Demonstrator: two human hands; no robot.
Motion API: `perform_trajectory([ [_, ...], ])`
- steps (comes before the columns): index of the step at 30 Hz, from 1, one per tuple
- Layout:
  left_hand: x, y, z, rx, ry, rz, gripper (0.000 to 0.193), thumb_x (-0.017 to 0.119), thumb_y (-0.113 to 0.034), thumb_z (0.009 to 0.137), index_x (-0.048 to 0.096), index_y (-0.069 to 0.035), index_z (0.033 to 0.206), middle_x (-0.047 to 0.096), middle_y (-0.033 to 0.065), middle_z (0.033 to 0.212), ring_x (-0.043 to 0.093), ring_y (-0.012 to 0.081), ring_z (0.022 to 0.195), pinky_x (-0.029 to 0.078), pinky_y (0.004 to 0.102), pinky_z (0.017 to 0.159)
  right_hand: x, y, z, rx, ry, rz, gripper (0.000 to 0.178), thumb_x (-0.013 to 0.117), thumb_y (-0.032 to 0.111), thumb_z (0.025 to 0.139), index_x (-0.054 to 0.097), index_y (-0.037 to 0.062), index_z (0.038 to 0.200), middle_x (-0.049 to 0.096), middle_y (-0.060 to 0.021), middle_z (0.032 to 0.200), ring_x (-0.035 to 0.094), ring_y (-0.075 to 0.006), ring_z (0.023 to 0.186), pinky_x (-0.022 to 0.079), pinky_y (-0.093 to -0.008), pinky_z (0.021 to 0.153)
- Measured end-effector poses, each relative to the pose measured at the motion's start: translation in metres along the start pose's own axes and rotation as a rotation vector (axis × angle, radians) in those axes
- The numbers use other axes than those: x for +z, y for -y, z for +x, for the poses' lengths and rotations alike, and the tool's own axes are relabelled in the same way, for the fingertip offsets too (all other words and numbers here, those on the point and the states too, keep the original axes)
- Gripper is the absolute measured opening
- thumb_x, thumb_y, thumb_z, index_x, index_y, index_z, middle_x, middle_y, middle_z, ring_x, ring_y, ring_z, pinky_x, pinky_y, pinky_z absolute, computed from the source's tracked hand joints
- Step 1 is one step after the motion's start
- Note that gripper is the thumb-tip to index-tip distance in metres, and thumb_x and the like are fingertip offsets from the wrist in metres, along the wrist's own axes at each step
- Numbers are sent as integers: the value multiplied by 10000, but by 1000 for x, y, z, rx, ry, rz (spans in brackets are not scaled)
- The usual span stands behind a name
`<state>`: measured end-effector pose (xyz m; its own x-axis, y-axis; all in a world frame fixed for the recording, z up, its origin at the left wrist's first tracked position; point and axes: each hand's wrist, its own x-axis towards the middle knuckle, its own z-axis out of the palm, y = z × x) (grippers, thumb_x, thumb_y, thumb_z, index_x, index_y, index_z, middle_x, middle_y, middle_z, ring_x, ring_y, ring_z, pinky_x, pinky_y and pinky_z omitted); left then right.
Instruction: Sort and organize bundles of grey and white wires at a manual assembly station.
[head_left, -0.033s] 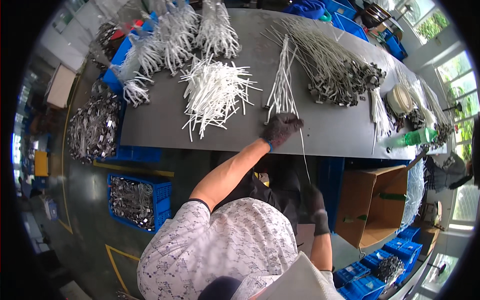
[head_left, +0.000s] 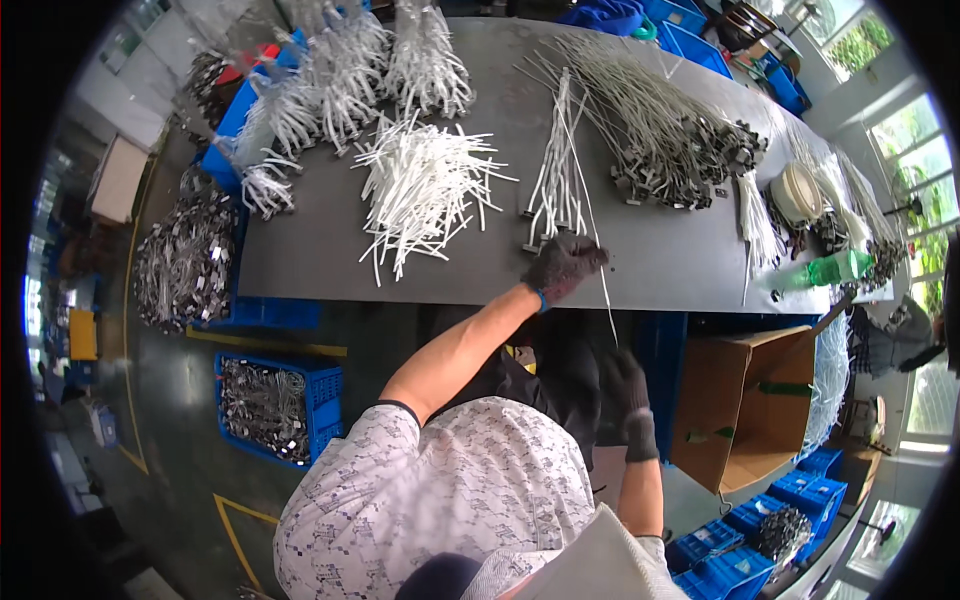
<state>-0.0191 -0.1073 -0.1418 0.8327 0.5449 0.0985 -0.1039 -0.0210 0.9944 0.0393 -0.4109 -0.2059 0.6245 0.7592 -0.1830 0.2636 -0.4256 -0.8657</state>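
A thin pale wire [head_left: 609,305] slants down over the table's front edge. My left hand [head_left: 565,268], in a dark glove, pinches it at that edge. Below the edge, my gloved right hand [head_left: 628,392] is closed at the wire's lower end, its fingertips partly blurred. Just beyond my left hand lies a small group of wires in white sleeves [head_left: 556,185], with dark end pieces near the glove. To its left is a loose pile of short white tubes [head_left: 425,190]. A large bundle of wires with dark connectors [head_left: 665,150] spreads to the right.
Bagged bundles of white-sleeved wires [head_left: 425,65] line the table's far left. A green bottle [head_left: 838,267] lies at the right end beside a cream roll [head_left: 797,195]. An open cardboard box [head_left: 735,410] stands below right, a filled blue crate [head_left: 325,405] on the floor at left.
My right hand has risen slightly toward the table edge, closer to my left hand. My left hand stays nearly in place, still on the wire.
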Motion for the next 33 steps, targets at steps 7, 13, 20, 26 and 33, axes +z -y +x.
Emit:
perform_trajectory([
  [7, 39, -10, -16, 57, -27, 340, 270, 729, -251, 918, 683, 8, 860, 638, 147, 745, 591, 221, 667, 473, 388, 627, 6, 83, 108, -595, -375, -257, 313, 539, 166, 1008, 568, -28, 1252, 616, -246, 1201, 647, -345, 1024, 542, -389, 871],
  [13, 7, 12, 18, -152, 84, 321, 317, 659, -302, 900, 709, 9, 861, 672, 217, 809, 690, 319, 797, 500, 429, 698, 22, 105, 151, -563, -418, -181, 491, 731, 171, 866, 551, -2, 1288, 679, -175, 1081, 685, -271, 857, 572, -376, 726],
  [20, -73, 11, 56, -357, -120, 796, 475, 523, -467, 944, 756, -53, 963, 720, 230, 963, 696, 412, 931, 540, 498, 822, -36, 86, 270, 106, -550, 82, 489, 629, 393, 984, 581, 9, 1283, 697, -146, 934, 661, -199, 634, 543, -343, 606],
  [26, -137, 45, 78, -721, -300, 1122, 499, 601, -486, 839, 761, -66, 1055, 726, 226, 1088, 701, 419, 1017, 548, 534, 860, -67, 40, 367, 391, -333, 519, 393, 718, 393, 879, 622, 69, 1077, 657, -121, 796, 651, -285, 567, 495, -400, 454],
  [33, -152, 73, 81, -771, -348, 1130, 399, 644, -380, 824, 759, -85, 1065, 722, 207, 1125, 704, 407, 1041, 573, 503, 852, -82, 36, 319, 162, -507, -25, 351, 655, 293, 876, 670, 56, 1134, 698, -191, 871, 690, -288, 641, 539, -408, 567],
])
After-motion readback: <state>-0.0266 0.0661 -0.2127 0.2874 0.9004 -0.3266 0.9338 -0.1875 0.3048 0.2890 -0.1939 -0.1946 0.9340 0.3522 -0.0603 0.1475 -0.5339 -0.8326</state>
